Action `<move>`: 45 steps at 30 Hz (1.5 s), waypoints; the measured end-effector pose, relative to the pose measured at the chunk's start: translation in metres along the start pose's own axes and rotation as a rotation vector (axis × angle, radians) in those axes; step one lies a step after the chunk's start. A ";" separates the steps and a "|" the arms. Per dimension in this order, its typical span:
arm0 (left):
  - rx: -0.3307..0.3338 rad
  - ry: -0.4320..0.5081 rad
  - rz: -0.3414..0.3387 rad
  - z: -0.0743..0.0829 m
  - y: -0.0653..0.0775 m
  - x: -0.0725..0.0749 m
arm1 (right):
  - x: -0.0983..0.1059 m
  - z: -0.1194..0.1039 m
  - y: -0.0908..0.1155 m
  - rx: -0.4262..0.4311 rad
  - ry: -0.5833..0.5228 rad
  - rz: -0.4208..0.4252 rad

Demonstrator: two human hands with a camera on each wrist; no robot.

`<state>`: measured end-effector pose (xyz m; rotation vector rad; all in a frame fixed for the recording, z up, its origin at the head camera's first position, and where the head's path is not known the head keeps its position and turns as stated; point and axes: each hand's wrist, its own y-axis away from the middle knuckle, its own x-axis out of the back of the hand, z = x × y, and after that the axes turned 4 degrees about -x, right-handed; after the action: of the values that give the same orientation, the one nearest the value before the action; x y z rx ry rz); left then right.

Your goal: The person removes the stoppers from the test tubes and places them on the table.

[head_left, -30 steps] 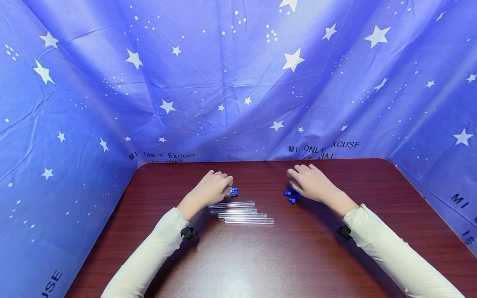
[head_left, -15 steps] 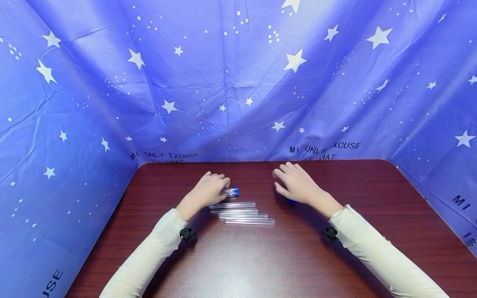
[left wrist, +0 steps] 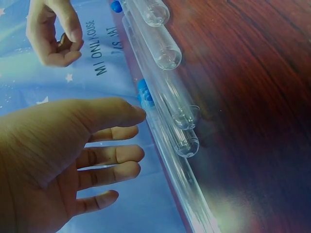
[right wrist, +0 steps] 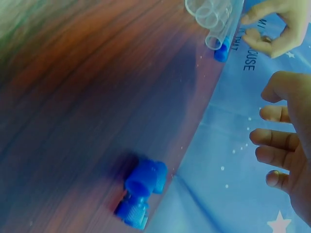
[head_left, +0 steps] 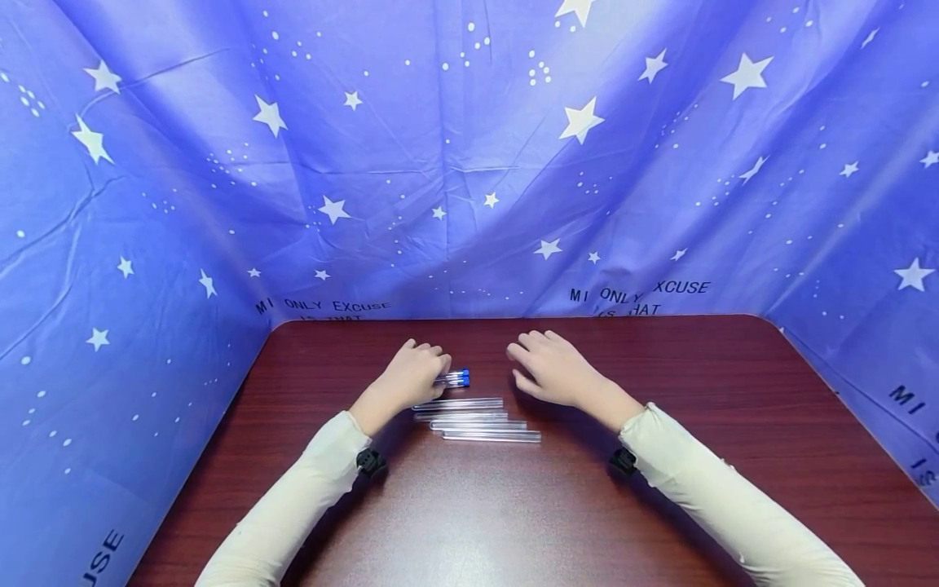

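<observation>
My left hand (head_left: pixel 411 375) hovers by test tubes fitted with blue caps (head_left: pixel 460 378), partly covering them in the head view. In the left wrist view its fingers (left wrist: pixel 109 155) are loosely extended, and its thumb tip appears beside a capped tube (left wrist: pixel 182 187); contact cannot be told. Several uncapped clear test tubes (head_left: pixel 484 425) lie side by side just in front of it. My right hand (head_left: pixel 553 368) is above the table to the right of the tubes, its fingers (right wrist: pixel 274 138) loosely bent with nothing visible in them. Loose blue caps (right wrist: pixel 141 184) lie below it, hidden in the head view.
The dark red wooden table (head_left: pixel 469 505) has a glossy glare in the middle. A blue star-printed curtain (head_left: pixel 411 163) hangs behind it and along both sides.
My right hand has moved left from over the loose blue caps toward the tubes, and now hides those caps in the head view. The left hand has stayed nearly still.
</observation>
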<state>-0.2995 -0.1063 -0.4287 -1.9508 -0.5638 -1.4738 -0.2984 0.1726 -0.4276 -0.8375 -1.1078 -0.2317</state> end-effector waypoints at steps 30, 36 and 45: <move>0.028 0.028 -0.075 0.006 -0.001 -0.005 | -0.017 -0.024 -0.010 0.028 -0.014 -0.085; 0.031 0.033 -0.077 0.007 0.000 -0.003 | -0.020 -0.025 -0.010 0.028 -0.022 -0.094; 0.039 0.031 -0.091 0.007 -0.001 -0.004 | -0.019 -0.026 -0.011 0.033 -0.015 -0.100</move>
<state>-0.2964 -0.1007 -0.4335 -1.8906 -0.6710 -1.5349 -0.2955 0.1425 -0.4432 -0.7568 -1.1661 -0.2900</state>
